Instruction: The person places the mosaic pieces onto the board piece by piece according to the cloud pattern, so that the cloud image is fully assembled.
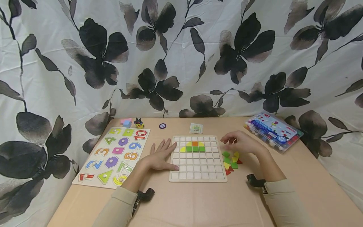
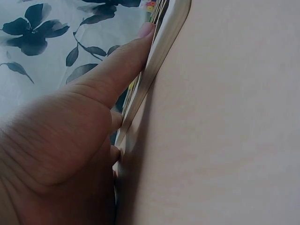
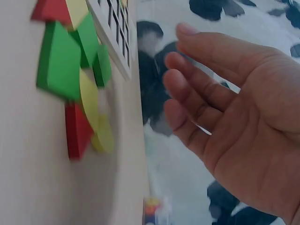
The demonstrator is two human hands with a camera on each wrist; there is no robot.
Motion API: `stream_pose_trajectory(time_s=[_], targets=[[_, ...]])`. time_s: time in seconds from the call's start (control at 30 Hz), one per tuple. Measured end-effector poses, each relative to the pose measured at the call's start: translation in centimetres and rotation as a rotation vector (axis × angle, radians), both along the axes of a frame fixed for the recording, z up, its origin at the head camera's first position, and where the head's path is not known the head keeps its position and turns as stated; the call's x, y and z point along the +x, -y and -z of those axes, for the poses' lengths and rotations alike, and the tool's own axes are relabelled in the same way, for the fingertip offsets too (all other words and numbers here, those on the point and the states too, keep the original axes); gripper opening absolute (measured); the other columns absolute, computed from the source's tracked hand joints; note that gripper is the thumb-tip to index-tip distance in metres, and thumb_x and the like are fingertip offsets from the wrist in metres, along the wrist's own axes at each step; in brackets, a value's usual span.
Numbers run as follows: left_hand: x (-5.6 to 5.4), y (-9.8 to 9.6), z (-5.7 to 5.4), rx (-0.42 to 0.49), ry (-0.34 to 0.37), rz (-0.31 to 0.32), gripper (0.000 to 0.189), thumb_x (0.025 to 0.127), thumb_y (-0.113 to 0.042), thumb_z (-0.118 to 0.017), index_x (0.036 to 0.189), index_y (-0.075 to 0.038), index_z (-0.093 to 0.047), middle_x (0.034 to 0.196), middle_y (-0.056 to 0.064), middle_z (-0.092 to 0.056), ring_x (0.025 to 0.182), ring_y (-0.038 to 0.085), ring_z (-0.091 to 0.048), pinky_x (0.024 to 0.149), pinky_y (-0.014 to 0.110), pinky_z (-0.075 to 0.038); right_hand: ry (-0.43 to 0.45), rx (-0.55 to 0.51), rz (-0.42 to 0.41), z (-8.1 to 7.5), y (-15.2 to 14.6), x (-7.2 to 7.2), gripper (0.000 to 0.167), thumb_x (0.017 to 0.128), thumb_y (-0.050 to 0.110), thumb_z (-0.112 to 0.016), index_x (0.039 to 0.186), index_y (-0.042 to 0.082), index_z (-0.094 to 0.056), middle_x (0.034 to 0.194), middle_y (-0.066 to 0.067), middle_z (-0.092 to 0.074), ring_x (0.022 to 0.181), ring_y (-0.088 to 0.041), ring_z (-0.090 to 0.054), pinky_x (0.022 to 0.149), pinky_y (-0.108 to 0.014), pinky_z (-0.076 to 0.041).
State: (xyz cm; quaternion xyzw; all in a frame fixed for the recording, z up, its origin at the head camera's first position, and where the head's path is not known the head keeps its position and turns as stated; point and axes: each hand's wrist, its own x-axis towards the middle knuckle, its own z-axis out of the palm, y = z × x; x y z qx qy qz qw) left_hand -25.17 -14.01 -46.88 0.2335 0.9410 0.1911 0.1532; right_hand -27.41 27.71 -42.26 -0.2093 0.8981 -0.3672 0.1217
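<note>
A white grid board (image 1: 198,170) lies on the table, several green, yellow and orange pieces (image 1: 193,147) set in its upper cells. My left hand (image 1: 158,159) rests at the board's left edge, fingers spread and thumb on the frame; the left wrist view shows the thumb (image 2: 126,58) against the rim. Off the board's upper right corner hovers my right hand (image 1: 241,143), its fingers loosely bent with nothing between them. Below it is a small heap of loose green, yellow and red pieces (image 1: 233,160). In the right wrist view a thick green piece (image 3: 61,63) stands out in this heap.
A number-and-shape puzzle board (image 1: 113,157) lies left. Behind the grid are a pattern card (image 1: 196,128), a dark round token (image 1: 162,126), a small figure (image 1: 139,123) and pink and blue blocks (image 1: 126,123). A clear plastic case (image 1: 273,130) sits back right, before a floral curtain (image 1: 181,56).
</note>
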Motion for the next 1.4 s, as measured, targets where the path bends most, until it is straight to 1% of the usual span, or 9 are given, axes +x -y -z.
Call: stream_pose_trajectory(time_s=[0.1, 0.2, 0.37, 0.47, 0.6, 0.7, 0.87, 1.1, 1.4], targets=[[0.0, 0.0, 0.0, 0.001, 0.0, 0.0, 0.117, 0.079, -0.076, -0.073, 0.169, -0.025, -0.017, 0.176, 0.012, 0.003, 0.163, 0.037, 0.007, 0.124, 0.07, 0.012, -0.001, 0.057, -0.004, 0.3, -1.3, -0.2, 0.026, 0.093, 0.016, -0.078, 0.119, 0.01, -0.076, 0.108, -0.004, -0.075, 0.095, -0.023, -0.061, 0.083, -0.032, -0.055], [0.0, 0.0, 0.0, 0.002, 0.001, 0.0, 0.117, 0.079, -0.075, -0.073, 0.169, -0.025, -0.017, 0.176, 0.012, 0.003, 0.163, 0.037, 0.007, 0.123, 0.07, 0.012, -0.003, 0.108, -0.001, 0.6, -2.6, -0.3, 0.02, 0.092, 0.012, -0.078, 0.112, 0.01, -0.078, 0.103, -0.003, -0.075, 0.091, -0.021, -0.061, 0.083, -0.03, -0.054], [0.0, 0.0, 0.0, 0.001, -0.001, 0.002, 0.117, 0.079, -0.075, -0.073, 0.169, -0.026, -0.017, 0.177, 0.012, 0.002, 0.163, 0.037, 0.007, 0.123, 0.07, 0.012, 0.088, 0.112, 0.001, 1.1, -4.0, -0.3, 0.016, 0.088, 0.006, -0.081, 0.104, 0.006, -0.077, 0.089, -0.004, -0.071, 0.083, -0.021, -0.059, 0.073, -0.026, -0.053], [0.0, 0.0, 0.0, 0.001, -0.001, 0.003, 0.117, 0.079, -0.075, -0.073, 0.169, -0.026, -0.017, 0.177, 0.012, 0.003, 0.163, 0.038, 0.007, 0.123, 0.07, 0.012, 0.137, 0.121, 0.01, 1.3, -4.3, -0.3, 0.016, 0.086, 0.009, -0.083, 0.101, 0.006, -0.076, 0.084, -0.005, -0.068, 0.079, -0.022, -0.058, 0.069, -0.026, -0.051], [0.0, 0.0, 0.0, 0.001, 0.002, 0.001, 0.117, 0.08, -0.075, -0.073, 0.169, -0.026, -0.016, 0.176, 0.012, 0.003, 0.163, 0.038, 0.007, 0.123, 0.07, 0.012, 0.152, 0.155, 0.027, 1.5, -4.3, -0.3, 0.016, 0.086, 0.013, -0.084, 0.099, 0.009, -0.075, 0.082, -0.004, -0.066, 0.079, -0.021, -0.056, 0.069, -0.028, -0.049], [0.0, 0.0, 0.0, -0.003, 0.005, 0.003, 0.116, 0.08, -0.075, -0.073, 0.169, -0.026, -0.016, 0.176, 0.012, 0.003, 0.163, 0.037, 0.007, 0.124, 0.07, 0.013, 0.159, 0.166, 0.036, 1.7, -4.1, -0.3, 0.016, 0.086, 0.012, -0.084, 0.098, 0.009, -0.074, 0.082, -0.003, -0.066, 0.078, -0.02, -0.057, 0.068, -0.028, -0.049], [-0.1, 0.0, 0.0, -0.004, 0.005, 0.004, 0.117, 0.08, -0.076, -0.073, 0.169, -0.026, -0.016, 0.177, 0.012, 0.003, 0.163, 0.038, 0.007, 0.123, 0.07, 0.012, 0.156, 0.165, 0.044, 1.7, -3.7, -0.3, 0.014, 0.086, 0.009, -0.083, 0.097, 0.007, -0.074, 0.082, -0.004, -0.066, 0.079, -0.02, -0.058, 0.069, -0.028, -0.051], [-0.1, 0.0, 0.0, -0.007, 0.006, 0.002, 0.117, 0.079, -0.076, -0.073, 0.169, -0.026, -0.017, 0.177, 0.011, 0.003, 0.163, 0.037, 0.007, 0.124, 0.07, 0.012, 0.137, 0.151, 0.032, 1.7, -3.1, -0.3, 0.014, 0.086, 0.003, -0.079, 0.1, 0.006, -0.075, 0.085, -0.004, -0.068, 0.083, -0.022, -0.059, 0.079, -0.032, -0.053], [0.0, -0.1, 0.0, -0.008, 0.01, -0.001, 0.117, 0.079, -0.076, -0.073, 0.169, -0.027, -0.016, 0.177, 0.01, 0.004, 0.163, 0.037, 0.008, 0.124, 0.069, 0.013, 0.135, 0.155, 0.029, 2.0, -2.6, -0.4, 0.015, 0.086, 0.004, -0.081, 0.1, 0.007, -0.077, 0.085, -0.004, -0.068, 0.083, -0.021, -0.059, 0.078, -0.031, -0.053]])
